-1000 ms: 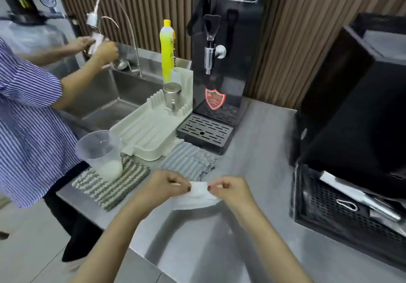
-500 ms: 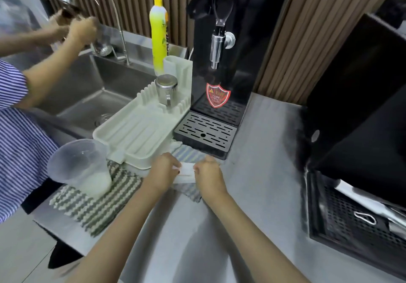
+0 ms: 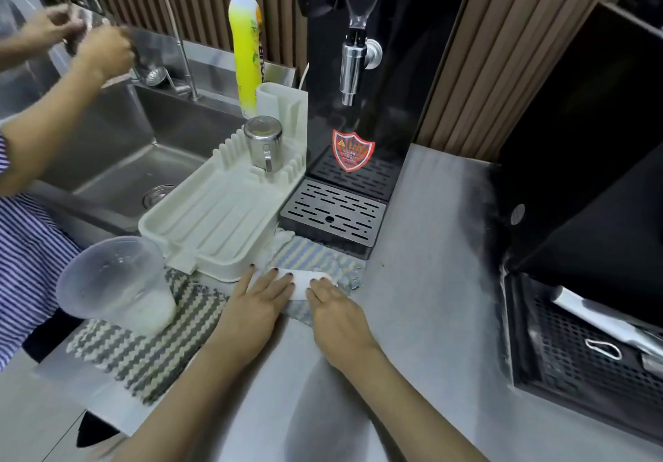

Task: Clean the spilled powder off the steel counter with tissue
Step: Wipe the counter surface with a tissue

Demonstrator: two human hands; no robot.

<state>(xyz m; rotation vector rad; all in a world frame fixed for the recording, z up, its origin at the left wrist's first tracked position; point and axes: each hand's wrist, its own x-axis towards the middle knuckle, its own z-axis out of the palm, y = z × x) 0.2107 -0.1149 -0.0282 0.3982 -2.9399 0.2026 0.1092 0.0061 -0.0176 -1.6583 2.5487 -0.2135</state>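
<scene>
Together, left hand (image 3: 263, 300) and right hand (image 3: 335, 312) press the tissue (image 3: 305, 282) under straight fingers onto a striped cloth (image 3: 315, 257) — steel counter (image 3: 430, 282) spreads right of them, sink (image 3: 143, 160) beyond the left, slatted wall (image 3: 448, 66) behind.

Left hand (image 3: 263, 298) flat, fingers straight, pressing white tissue (image 3: 305, 282). Right hand (image 3: 335, 312) just beside it, fingertips on the same tissue. Striped cloth (image 3: 312, 258) under both, on steel counter (image 3: 430, 282). Drying rack (image 3: 215, 224) just beyond left hand, plastic cup (image 3: 114, 282) to its left. Drip tray (image 3: 332, 215) beyond right hand.
</scene>
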